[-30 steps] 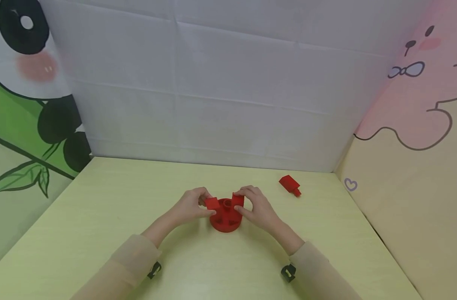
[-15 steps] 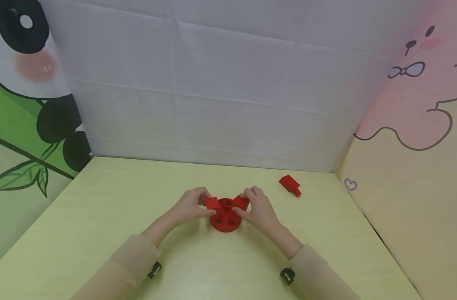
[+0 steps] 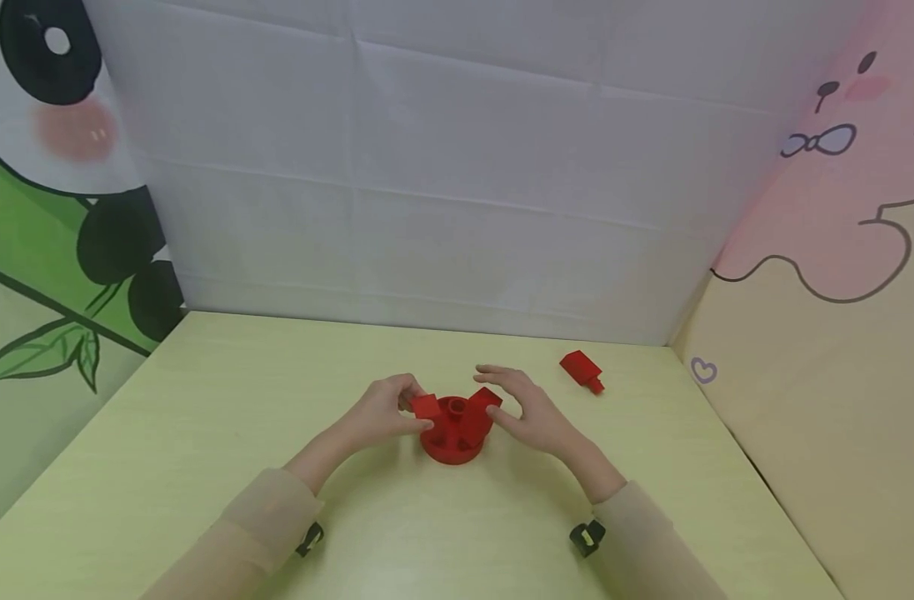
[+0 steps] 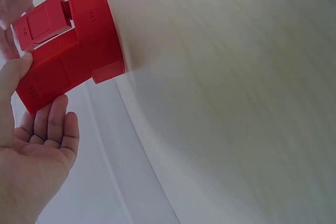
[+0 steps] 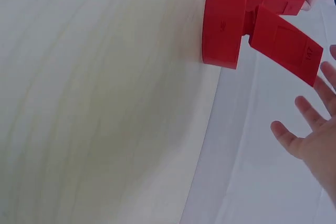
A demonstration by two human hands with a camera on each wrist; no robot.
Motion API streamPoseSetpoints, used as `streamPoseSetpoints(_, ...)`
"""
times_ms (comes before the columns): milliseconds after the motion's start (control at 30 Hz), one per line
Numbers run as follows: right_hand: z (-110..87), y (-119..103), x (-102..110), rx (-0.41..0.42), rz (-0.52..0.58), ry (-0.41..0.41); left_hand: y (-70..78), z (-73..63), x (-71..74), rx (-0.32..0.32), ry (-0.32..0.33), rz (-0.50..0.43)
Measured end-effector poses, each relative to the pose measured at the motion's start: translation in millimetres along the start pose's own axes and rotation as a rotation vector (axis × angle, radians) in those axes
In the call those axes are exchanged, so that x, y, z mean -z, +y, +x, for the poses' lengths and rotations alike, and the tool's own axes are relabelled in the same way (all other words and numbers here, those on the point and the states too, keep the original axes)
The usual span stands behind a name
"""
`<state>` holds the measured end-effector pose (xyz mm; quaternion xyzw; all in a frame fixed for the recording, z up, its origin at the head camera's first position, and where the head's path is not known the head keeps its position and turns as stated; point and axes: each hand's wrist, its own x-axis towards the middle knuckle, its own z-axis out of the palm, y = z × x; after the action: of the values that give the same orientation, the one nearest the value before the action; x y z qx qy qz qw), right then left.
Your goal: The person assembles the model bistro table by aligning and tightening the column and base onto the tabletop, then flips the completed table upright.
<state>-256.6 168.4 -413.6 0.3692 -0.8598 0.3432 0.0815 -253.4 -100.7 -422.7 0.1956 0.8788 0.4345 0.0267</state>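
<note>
A round red base (image 3: 452, 455) with a raised ring in its middle sits on the table. My left hand (image 3: 385, 411) pinches a red block (image 4: 50, 80) marked 152 between thumb and fingers; this block stands up from the base's left side. On the right side another red block (image 5: 286, 45), marked 147, leans outward, joined to the base by a narrow neck. My right hand (image 3: 533, 419) is beside that block with its fingers spread. In the right wrist view the right hand's fingers (image 5: 286, 135) hang apart, the nearest one close to the block's outer corner.
A loose red block (image 3: 580, 368) with a narrow stub lies at the back right of the pale table (image 3: 277, 358). A white cloth wall (image 3: 442, 208) rises behind the table. Printed panels (image 3: 824, 208) stand on both sides.
The right-hand block has gone from upright to leaning outward to the right. My right hand has let go of it and its fingers have spread. The left hand keeps its grip in place.
</note>
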Motion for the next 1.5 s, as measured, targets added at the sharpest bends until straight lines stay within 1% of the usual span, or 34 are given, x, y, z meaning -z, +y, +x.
streamPoseSetpoints(100,-0.1,3.4,2.8,0.024,-0.015,-0.031,1.2,-0.4,0.3,0.006,-0.003,-0.003)
streamPoseSetpoints(167,0.0,4.1,3.7,0.02,-0.033,-0.036,1.8,-0.4,0.5,0.009,-0.004,-0.006)
streamPoseSetpoints(333,-1.0,4.1,4.2,-0.004,-0.071,-0.032,2.2,-0.8,0.7,0.006,-0.007,-0.008)
streamPoseSetpoints(500,-3.8,3.0,3.5,-0.045,-0.101,-0.025,2.0,-1.6,1.0,0.001,-0.006,-0.003)
streamPoseSetpoints(600,-6.0,2.4,3.3,-0.065,-0.121,-0.005,1.9,-1.7,0.6,-0.002,-0.003,-0.002)
streamPoseSetpoints(867,-10.4,-4.1,1.2,-0.101,-0.183,0.086,2.7,-3.5,1.6,-0.008,0.001,-0.004)
streamPoseSetpoints(933,-10.8,-6.9,0.0,-0.125,-0.188,0.103,3.0,-3.4,1.6,-0.009,0.0,-0.002)
streamPoseSetpoints(1100,-10.9,-16.5,-4.8,-0.217,-0.169,0.129,3.8,-3.3,1.7,-0.009,-0.002,-0.008)
streamPoseSetpoints(1200,-11.8,-22.4,-7.6,-0.244,-0.166,0.134,3.7,-3.1,1.6,-0.012,-0.001,-0.014)
streamPoseSetpoints(1333,-12.7,-25.4,-10.1,-0.239,-0.191,0.145,3.7,-3.1,1.6,-0.01,-0.003,-0.018)
streamPoseSetpoints(1500,-14.0,-23.6,-7.6,-0.197,-0.228,0.156,2.9,-2.9,1.4,-0.009,-0.004,-0.012)
